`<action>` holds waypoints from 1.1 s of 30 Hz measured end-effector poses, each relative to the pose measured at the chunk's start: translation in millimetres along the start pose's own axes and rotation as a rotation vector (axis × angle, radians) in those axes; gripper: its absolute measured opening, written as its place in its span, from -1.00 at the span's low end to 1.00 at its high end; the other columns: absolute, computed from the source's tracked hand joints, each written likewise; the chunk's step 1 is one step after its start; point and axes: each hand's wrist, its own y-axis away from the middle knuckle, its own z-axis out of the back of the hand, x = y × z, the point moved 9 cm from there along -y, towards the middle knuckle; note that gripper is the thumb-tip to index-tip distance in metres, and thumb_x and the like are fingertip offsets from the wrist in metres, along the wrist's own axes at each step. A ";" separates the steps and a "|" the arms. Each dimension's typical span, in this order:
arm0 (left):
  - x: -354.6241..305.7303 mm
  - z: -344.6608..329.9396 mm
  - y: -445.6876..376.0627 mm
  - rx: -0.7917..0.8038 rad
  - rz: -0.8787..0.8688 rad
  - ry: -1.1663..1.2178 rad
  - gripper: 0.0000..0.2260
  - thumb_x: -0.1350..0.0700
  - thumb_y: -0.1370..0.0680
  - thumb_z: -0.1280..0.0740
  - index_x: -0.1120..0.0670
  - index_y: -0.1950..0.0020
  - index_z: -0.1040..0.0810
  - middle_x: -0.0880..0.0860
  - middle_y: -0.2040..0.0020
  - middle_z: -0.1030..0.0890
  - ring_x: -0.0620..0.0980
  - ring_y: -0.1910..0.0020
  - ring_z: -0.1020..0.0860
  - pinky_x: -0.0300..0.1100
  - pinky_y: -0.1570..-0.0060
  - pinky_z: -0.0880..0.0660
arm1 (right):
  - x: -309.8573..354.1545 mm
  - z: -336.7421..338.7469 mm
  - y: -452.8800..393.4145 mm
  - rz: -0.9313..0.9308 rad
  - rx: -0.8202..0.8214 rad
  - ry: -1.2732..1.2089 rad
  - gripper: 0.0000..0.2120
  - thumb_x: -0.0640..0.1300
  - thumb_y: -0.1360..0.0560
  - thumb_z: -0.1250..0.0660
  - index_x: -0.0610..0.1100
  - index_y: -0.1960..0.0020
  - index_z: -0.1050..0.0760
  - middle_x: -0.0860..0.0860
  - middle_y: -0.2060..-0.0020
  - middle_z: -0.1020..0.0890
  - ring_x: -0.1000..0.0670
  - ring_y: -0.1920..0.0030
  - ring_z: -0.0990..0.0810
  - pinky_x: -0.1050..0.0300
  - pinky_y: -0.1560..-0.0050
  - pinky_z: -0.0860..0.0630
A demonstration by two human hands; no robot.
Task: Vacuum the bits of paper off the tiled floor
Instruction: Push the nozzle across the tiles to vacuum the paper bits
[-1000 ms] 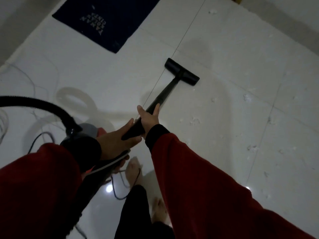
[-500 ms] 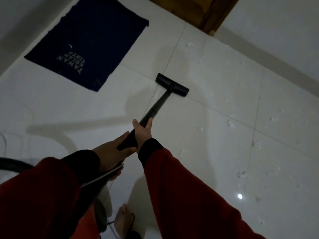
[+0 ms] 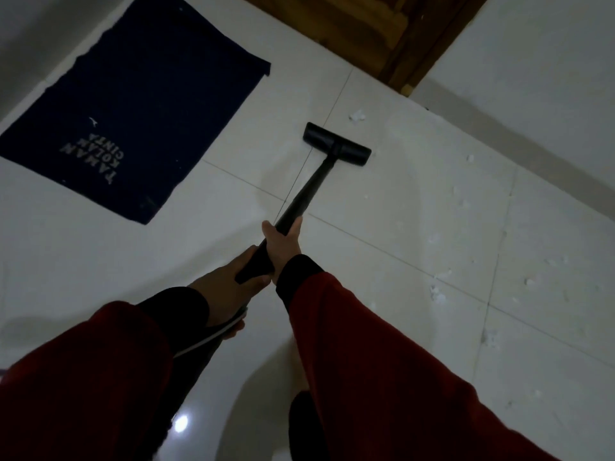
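A black vacuum wand [image 3: 307, 191] runs away from me to a flat black floor head [image 3: 336, 148] resting on the white tiled floor [image 3: 382, 201]. My right hand [image 3: 283, 244] grips the wand higher up. My left hand [image 3: 226, 287] grips its lower handle end just behind. Both arms wear red sleeves with dark cuffs. A clump of white paper [image 3: 356, 115] lies just beyond the head. Several more paper bits [image 3: 436, 293] are scattered over the tiles to the right.
A dark blue mat [image 3: 133, 111] with white lettering lies on the floor at the left. A brown wooden door and frame [image 3: 382, 31] stand at the top. A white wall [image 3: 532, 78] runs along the right. The vacuum body and hose are out of view.
The view has tilted up and forward, so the vacuum body, hose and my feet have left the frame. The floor head has been pushed forward toward the door, closer to the paper clump.
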 end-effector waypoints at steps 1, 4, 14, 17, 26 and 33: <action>-12.9 1.2 -10.5 -0.013 0.004 -0.003 -0.53 -0.05 -0.59 -0.17 -0.25 -0.46 -0.09 0.13 0.38 -0.45 0.01 0.51 -0.45 -0.18 0.51 -0.45 | 13.6 4.4 -10.8 0.004 0.008 0.006 -0.22 -0.09 -0.59 -0.23 0.18 -0.54 0.27 -0.09 -0.34 -0.35 -0.02 0.06 -0.45 0.00 -0.07 -0.51; -53.6 8.9 -41.9 -0.055 0.013 -0.019 -0.50 -0.06 -0.59 -0.17 -0.24 -0.49 -0.05 0.13 0.33 -0.46 0.02 0.46 -0.46 -0.17 0.48 -0.46 | 55.0 14.5 -43.0 0.009 0.019 0.024 -0.21 -0.08 -0.58 -0.23 0.20 -0.53 0.28 -0.08 -0.43 -0.28 -0.05 -0.08 -0.43 -0.10 -0.24 -0.49; -159.7 26.0 -133.9 -0.148 0.010 -0.098 -0.48 -0.12 -0.57 -0.17 -0.21 -0.50 -0.08 0.11 0.32 -0.52 0.00 0.46 -0.49 -0.24 0.53 -0.46 | 164.7 54.0 -129.3 0.025 -0.014 0.032 -0.19 -0.08 -0.57 -0.24 0.23 -0.52 0.29 -0.08 -0.46 -0.27 -0.14 -0.14 -0.47 -0.09 -0.15 -0.54; -186.8 24.7 -153.0 -0.166 -0.031 -0.210 -0.46 -0.15 -0.56 -0.17 -0.20 -0.50 -0.08 0.08 0.34 -0.56 -0.01 0.46 -0.55 -0.24 0.46 -0.56 | 191.0 72.8 -147.3 0.055 -0.040 0.038 -0.20 -0.11 -0.57 -0.24 0.22 -0.52 0.27 -0.09 -0.42 -0.31 -0.09 -0.04 -0.46 -0.10 -0.17 -0.54; -232.7 -8.5 -173.2 -0.001 -0.118 -0.330 -0.42 -0.09 -0.55 -0.22 -0.28 -0.49 0.00 0.12 0.10 -0.64 0.17 0.07 -0.66 0.04 -0.05 -0.59 | 221.2 125.5 -167.0 0.037 -0.100 0.020 -0.21 -0.14 -0.57 -0.24 0.25 -0.52 0.23 -0.13 -0.06 -0.42 -0.02 0.27 -0.48 0.10 0.37 -0.46; -219.3 -29.1 -161.2 0.143 -0.129 -0.138 -0.28 0.03 -0.51 -0.34 -0.38 -0.45 0.06 -0.04 0.24 -0.53 0.04 0.32 -0.59 -0.09 0.20 -0.61 | 213.0 136.3 -154.2 0.066 -0.092 -0.106 -0.25 -0.27 -0.57 -0.22 0.17 -0.55 0.11 -0.01 0.18 -0.43 0.01 0.35 -0.45 0.14 0.36 -0.51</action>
